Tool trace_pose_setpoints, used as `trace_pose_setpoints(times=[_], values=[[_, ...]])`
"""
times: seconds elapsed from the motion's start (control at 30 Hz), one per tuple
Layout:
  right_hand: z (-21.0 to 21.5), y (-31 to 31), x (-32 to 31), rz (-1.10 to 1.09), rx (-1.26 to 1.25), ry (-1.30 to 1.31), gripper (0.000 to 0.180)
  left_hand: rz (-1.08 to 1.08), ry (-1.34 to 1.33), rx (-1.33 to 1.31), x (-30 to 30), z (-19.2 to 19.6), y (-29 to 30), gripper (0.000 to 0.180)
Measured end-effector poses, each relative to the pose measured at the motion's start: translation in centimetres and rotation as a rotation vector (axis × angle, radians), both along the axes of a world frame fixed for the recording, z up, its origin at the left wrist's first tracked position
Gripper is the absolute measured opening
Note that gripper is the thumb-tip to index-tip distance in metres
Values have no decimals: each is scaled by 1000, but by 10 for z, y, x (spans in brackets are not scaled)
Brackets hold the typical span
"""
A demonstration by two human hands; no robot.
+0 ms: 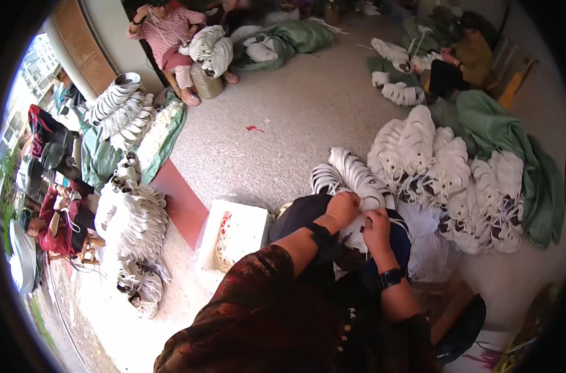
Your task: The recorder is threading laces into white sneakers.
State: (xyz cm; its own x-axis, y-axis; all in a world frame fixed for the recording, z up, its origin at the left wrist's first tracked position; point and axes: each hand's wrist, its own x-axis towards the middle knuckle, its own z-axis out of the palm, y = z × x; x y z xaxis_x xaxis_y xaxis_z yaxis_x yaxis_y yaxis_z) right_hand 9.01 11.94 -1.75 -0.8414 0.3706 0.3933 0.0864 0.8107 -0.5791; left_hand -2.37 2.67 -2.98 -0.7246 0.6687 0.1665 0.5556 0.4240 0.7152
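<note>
Over my lap, my left hand and my right hand are close together, both with fingers closed. Between them is a white shoe upper, mostly covered by the fingers and my arm. A thin white lace curves across the dark cloth beside my right hand; whether the fingers pinch it is hidden. Just beyond my hands lies a row of nested white shoe uppers, partly against my knees.
At my left stands a white lined box holding laces. Piles of white shoe uppers lie on the right by a green cloth, and another stack on the left. People sit working at far left, back left and back right.
</note>
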Motion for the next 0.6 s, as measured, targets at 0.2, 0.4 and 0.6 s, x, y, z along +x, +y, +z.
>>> trace_pose_setpoints(times=[0.2, 0.4, 0.6], values=[[-4, 1, 1, -60, 59, -31, 8, -102, 255, -96, 20, 2, 3, 25], [8, -8, 0, -21, 130, -52, 10, -428, -22, -324, 9, 33, -6, 32], [-4, 7, -4, -21, 179, -57, 13, -245, 104, -302, 19, 33, 14, 21]])
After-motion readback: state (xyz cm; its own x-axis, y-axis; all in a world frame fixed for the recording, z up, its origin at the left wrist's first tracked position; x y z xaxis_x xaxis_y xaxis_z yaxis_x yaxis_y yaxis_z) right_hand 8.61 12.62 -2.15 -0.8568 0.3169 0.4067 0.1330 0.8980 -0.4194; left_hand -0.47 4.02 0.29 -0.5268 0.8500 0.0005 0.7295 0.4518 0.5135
